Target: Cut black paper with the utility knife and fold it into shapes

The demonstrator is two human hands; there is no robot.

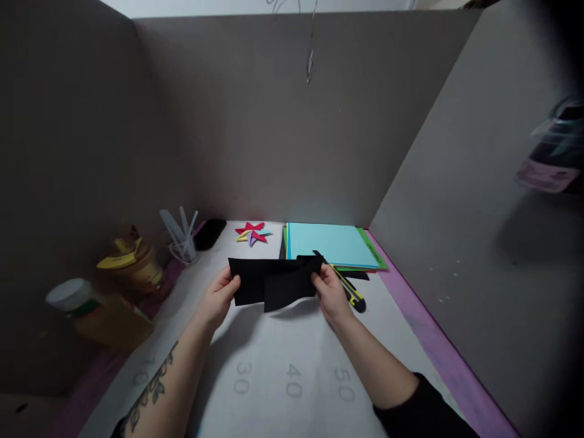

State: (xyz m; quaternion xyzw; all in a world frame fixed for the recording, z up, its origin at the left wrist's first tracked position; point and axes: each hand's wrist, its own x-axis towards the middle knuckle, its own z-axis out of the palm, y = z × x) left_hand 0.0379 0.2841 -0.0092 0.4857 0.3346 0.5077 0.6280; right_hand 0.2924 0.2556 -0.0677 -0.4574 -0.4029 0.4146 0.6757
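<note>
Black paper is stretched between my two hands above the white mat; it looks like two overlapping pieces or one folded piece, I cannot tell which. My left hand pinches its left edge between thumb and fingers. At the right edge, my right hand grips it the same way. A yellow and black utility knife lies on the mat just beyond my right hand. Behind the black paper sits a stack of coloured sheets with light blue on top.
Folded paper stars lie at the back beside a black phone. At left stand a clear cup of sticks, a brown pot and a white-capped bottle. Grey panels enclose the table; a wire hangs behind.
</note>
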